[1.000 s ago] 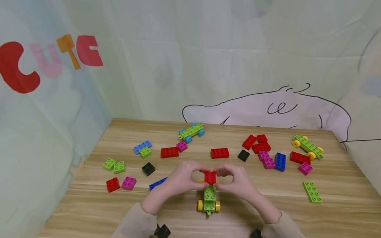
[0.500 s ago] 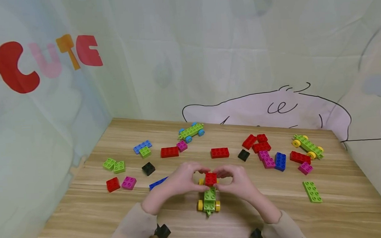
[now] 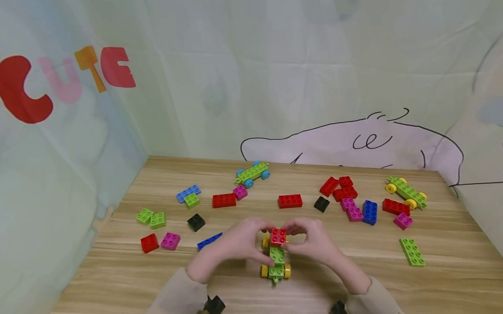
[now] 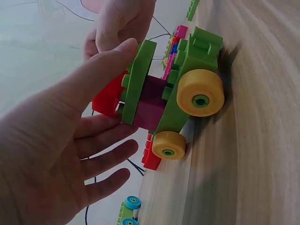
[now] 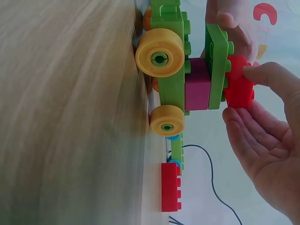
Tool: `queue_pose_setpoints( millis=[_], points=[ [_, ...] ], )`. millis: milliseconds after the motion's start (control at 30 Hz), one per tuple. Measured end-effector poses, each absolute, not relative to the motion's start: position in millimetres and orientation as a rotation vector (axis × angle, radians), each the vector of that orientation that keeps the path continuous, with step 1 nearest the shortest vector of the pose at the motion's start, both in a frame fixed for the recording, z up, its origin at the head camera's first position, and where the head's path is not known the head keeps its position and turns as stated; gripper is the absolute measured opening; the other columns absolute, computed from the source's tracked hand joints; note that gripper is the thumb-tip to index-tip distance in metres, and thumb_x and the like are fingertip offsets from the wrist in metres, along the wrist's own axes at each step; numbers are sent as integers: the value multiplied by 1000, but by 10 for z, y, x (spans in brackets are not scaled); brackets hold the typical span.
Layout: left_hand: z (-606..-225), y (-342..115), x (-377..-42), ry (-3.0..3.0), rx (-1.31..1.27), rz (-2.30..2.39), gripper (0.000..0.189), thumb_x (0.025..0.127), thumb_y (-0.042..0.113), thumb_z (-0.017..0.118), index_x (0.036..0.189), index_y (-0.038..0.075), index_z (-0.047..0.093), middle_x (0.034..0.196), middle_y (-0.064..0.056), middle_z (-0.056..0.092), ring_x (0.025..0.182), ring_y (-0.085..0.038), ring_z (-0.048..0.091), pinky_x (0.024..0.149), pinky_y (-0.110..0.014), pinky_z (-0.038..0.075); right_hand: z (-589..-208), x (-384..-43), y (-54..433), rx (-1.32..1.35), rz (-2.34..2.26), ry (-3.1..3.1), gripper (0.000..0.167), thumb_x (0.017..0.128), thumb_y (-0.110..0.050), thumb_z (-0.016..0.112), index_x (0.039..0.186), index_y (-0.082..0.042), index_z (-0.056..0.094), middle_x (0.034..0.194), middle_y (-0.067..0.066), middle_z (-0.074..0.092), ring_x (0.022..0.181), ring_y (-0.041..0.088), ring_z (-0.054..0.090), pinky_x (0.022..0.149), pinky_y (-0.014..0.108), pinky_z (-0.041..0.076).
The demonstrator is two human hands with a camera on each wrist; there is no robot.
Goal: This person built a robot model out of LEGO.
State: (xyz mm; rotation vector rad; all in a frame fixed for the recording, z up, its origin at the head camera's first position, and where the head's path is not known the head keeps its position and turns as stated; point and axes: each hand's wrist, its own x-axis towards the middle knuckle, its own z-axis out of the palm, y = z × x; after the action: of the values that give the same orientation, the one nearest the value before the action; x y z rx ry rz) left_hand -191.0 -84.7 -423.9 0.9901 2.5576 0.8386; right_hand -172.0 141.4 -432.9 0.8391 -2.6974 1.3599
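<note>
Red brick (image 3: 278, 237) on green plate (image 3: 278, 254), twelve-o'clock end. My right grip (image 3: 310, 239) pinches it; left grip (image 3: 242, 240) loosely spread, no firm hold evident, thumb at plate's six-o'clock overhang. I'd fear thumb pressure levering plate off purple brick (image 5: 197, 86).

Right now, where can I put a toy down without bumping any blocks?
There's bare table between the right hand and the lone green block on the right, and more in front of the red brick farthest left, beside the left sleeve. It's crowded at the back right, where several red bricks, a magenta piece and a blue brick bunch together.
</note>
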Motion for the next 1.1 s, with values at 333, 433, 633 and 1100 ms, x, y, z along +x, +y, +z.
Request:
queue_pose_setpoints(
  millis=[333, 433, 633, 1100],
  points=[
    [-4237, -838, -1907, 2536, 970, 831, 79, 68, 44, 87, 132, 8, 58, 129, -4, 63, 107, -16, 62, 89, -27, 52, -4335, -1732, 1408, 829, 1386, -2721, 28, 79, -10, 78, 105, -6, 69, 102, 6, 73, 93, 20, 69, 85, 27, 56],
    [-4240, -841, -1912, 2529, 962, 839, 78, 68, 43, 88, 131, 8, 58, 127, -5, 63, 105, -16, 62, 86, -25, 52, -4331, -1737, 1407, 829, 1391, -2726, 28, 79, -10, 78, 105, -5, 69, 102, 7, 73, 94, 20, 69, 85, 28, 56],
    [-4241, -844, -1918, 2512, 951, 865, 75, 69, 42, 88, 129, 7, 59, 123, -5, 64, 104, -17, 61, 84, -25, 52, -4321, -1743, 1406, 830, 1420, -2723, 29, 79, -9, 78, 105, -5, 69, 104, 7, 72, 99, 24, 69, 90, 36, 57],
    [-4273, -838, -1927, 2509, 931, 865, 76, 68, 43, 88, 129, 9, 60, 122, -2, 64, 103, -14, 60, 84, -23, 51, -4338, -1756, 1399, 937, 1396, -2696, 36, 80, -5, 76, 115, -3, 69, 112, 10, 71, 102, 24, 68, 90, 34, 56]
  ],
)
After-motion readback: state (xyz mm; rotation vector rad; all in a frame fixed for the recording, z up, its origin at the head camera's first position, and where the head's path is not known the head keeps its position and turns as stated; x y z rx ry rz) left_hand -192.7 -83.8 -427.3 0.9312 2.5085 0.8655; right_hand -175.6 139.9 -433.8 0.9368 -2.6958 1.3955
